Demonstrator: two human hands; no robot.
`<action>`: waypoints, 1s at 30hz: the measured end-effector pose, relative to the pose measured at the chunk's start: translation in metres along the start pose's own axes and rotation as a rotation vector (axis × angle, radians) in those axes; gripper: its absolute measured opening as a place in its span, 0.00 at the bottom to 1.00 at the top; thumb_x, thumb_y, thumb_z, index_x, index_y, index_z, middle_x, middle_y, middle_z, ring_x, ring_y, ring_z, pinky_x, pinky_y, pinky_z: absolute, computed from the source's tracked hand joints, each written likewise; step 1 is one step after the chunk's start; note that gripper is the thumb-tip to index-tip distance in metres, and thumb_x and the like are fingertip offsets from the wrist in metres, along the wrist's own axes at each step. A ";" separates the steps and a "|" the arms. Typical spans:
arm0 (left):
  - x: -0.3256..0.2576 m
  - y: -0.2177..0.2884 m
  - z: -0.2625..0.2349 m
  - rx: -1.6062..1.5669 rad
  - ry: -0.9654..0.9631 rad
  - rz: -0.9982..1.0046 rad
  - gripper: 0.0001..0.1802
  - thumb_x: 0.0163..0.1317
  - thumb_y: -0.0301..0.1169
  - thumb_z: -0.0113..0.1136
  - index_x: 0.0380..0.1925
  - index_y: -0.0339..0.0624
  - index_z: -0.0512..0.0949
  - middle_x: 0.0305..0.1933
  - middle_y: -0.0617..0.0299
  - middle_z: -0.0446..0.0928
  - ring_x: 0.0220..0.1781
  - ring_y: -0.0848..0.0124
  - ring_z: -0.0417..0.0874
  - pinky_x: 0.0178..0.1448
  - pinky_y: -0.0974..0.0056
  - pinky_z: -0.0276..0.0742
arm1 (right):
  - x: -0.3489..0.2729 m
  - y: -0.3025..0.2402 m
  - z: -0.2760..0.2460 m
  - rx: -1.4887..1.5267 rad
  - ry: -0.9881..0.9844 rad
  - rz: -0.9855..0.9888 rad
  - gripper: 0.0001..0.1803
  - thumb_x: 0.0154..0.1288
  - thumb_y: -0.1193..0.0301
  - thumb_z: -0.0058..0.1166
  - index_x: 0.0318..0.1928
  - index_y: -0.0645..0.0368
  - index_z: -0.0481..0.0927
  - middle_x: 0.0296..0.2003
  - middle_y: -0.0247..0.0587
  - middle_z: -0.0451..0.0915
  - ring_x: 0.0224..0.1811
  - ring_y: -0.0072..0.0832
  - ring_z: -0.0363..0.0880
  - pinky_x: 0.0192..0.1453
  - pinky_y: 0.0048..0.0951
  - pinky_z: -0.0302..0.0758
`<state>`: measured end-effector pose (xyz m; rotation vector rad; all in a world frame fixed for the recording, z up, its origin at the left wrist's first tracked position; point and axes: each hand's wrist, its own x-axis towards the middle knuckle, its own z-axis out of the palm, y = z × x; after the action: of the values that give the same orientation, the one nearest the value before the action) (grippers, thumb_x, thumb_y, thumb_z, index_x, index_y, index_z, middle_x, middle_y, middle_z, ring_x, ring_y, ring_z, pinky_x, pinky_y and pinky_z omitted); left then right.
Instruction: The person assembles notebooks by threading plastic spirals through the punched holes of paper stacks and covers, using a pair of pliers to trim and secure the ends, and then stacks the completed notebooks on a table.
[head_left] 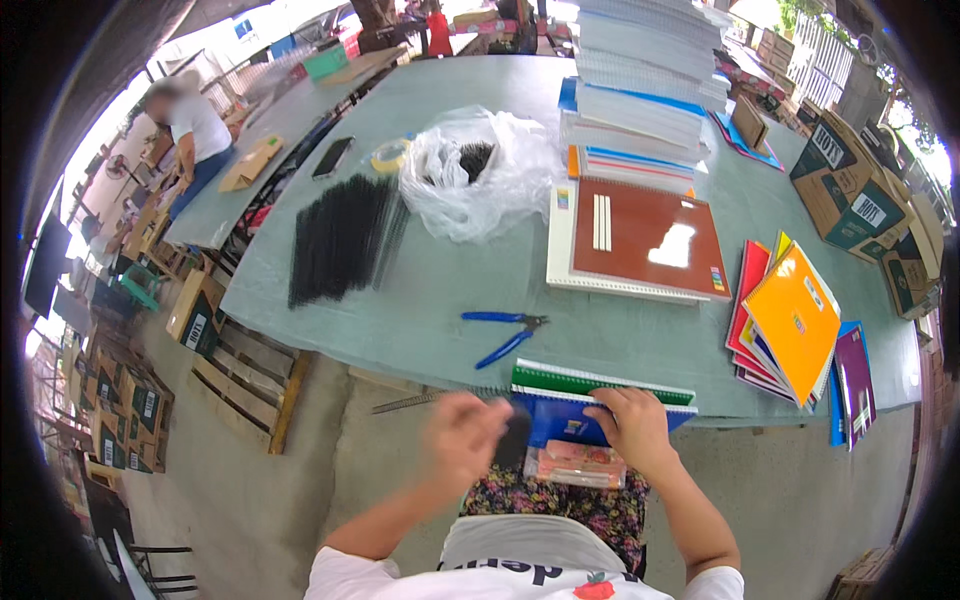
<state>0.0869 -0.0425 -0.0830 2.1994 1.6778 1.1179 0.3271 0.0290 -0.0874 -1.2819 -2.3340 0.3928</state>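
Note:
My right hand (632,428) rests on a blue notebook (560,418) held upright at the table's near edge, with a green-covered notebook (600,381) behind it. My left hand (462,436) is blurred at the notebook's left end, its fingers closed near a black spiral binding wire (432,400) that sticks out to the left. Whether the fingers grip the wire is unclear. Blue-handled pliers (505,333) lie on the table just beyond my hands.
A pile of black spiral wires (340,238) lies at left, next to a clear plastic bag (480,180). A brown-covered notebook (645,235) and a tall stack of notebooks (645,90) stand behind. Coloured covers (795,320) fan out at right. Cardboard boxes (850,190) sit far right. A person (190,125) stands far left.

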 end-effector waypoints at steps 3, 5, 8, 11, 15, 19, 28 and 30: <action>0.009 -0.013 0.015 0.031 0.136 0.019 0.16 0.50 0.24 0.62 0.42 0.47 0.79 0.34 0.57 0.73 0.38 0.63 0.77 0.38 0.61 0.74 | 0.002 -0.002 0.009 0.033 0.086 -0.052 0.07 0.50 0.69 0.61 0.30 0.56 0.81 0.24 0.41 0.80 0.28 0.38 0.79 0.31 0.37 0.72; -0.010 -0.029 0.023 0.027 -0.222 0.174 0.16 0.50 0.22 0.61 0.42 0.45 0.79 0.34 0.56 0.74 0.36 0.63 0.76 0.38 0.59 0.74 | 0.003 -0.010 0.017 0.097 0.156 -0.053 0.06 0.51 0.68 0.60 0.29 0.55 0.80 0.22 0.37 0.79 0.26 0.37 0.78 0.29 0.37 0.69; -0.007 -0.015 0.014 -0.042 0.145 -0.018 0.16 0.49 0.22 0.60 0.41 0.44 0.79 0.35 0.56 0.74 0.35 0.61 0.76 0.38 0.58 0.74 | 0.003 -0.010 0.023 0.148 0.165 -0.087 0.07 0.50 0.67 0.59 0.29 0.54 0.79 0.22 0.37 0.79 0.25 0.36 0.77 0.28 0.37 0.69; 0.000 -0.025 0.015 0.046 0.211 0.003 0.18 0.48 0.21 0.61 0.41 0.45 0.79 0.36 0.57 0.74 0.37 0.63 0.76 0.38 0.61 0.74 | 0.006 -0.013 0.029 0.104 0.095 -0.059 0.06 0.51 0.68 0.58 0.30 0.54 0.79 0.23 0.38 0.79 0.26 0.36 0.77 0.28 0.36 0.69; -0.004 -0.019 0.007 0.030 0.046 0.077 0.20 0.46 0.19 0.61 0.42 0.46 0.80 0.37 0.58 0.74 0.37 0.63 0.75 0.40 0.63 0.73 | 0.014 -0.008 0.028 0.065 0.149 -0.147 0.06 0.50 0.68 0.58 0.29 0.54 0.79 0.21 0.36 0.77 0.25 0.35 0.77 0.29 0.35 0.69; 0.011 -0.026 0.004 0.227 0.259 0.169 0.22 0.46 0.18 0.60 0.43 0.48 0.80 0.36 0.59 0.73 0.37 0.63 0.75 0.38 0.63 0.73 | 0.008 -0.011 0.032 0.040 0.177 -0.119 0.07 0.47 0.69 0.61 0.29 0.55 0.79 0.20 0.35 0.77 0.24 0.34 0.76 0.27 0.35 0.68; -0.010 -0.029 0.022 0.043 0.135 0.079 0.16 0.48 0.19 0.64 0.38 0.47 0.81 0.37 0.61 0.73 0.36 0.66 0.75 0.34 0.66 0.73 | 0.009 -0.010 0.031 0.049 0.191 -0.082 0.07 0.48 0.69 0.61 0.29 0.55 0.80 0.20 0.34 0.76 0.23 0.32 0.75 0.27 0.33 0.67; -0.003 -0.032 0.025 -0.034 -0.093 0.147 0.16 0.48 0.19 0.64 0.38 0.47 0.81 0.39 0.60 0.73 0.36 0.66 0.74 0.35 0.66 0.74 | 0.015 -0.008 0.028 0.045 0.235 -0.128 0.06 0.48 0.69 0.61 0.29 0.55 0.79 0.20 0.34 0.76 0.23 0.32 0.75 0.27 0.33 0.67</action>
<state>0.0778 -0.0258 -0.1191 2.3468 1.4702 1.0502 0.3001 0.0365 -0.1040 -1.0875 -2.1809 0.2373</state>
